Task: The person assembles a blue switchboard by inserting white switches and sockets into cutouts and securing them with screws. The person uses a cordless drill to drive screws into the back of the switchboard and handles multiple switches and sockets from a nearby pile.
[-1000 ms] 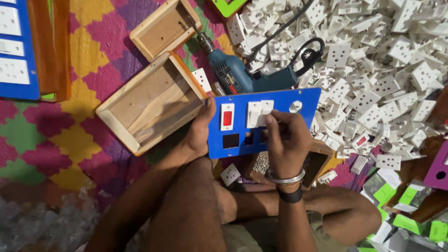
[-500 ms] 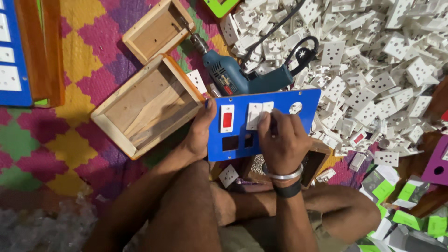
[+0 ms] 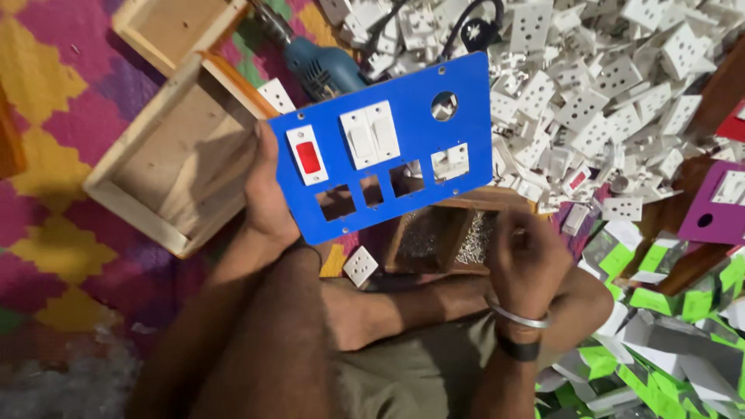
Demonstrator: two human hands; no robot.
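Right hand dropped off blue panel; left hand holds it.

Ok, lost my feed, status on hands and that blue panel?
Left hand grips blue panel by its edge. Right hand off it, over screw box. Nothing blocking.

I see the panel mid-frame, wooden box to its left, drill behind it, socket pile upper right, screw tray below.

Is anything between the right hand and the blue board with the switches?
Nothing visible. The right hand hovers apart, below the flat blue plastic switch panel, over a wooden box of small screws. The left hand holds the panel's left edge.
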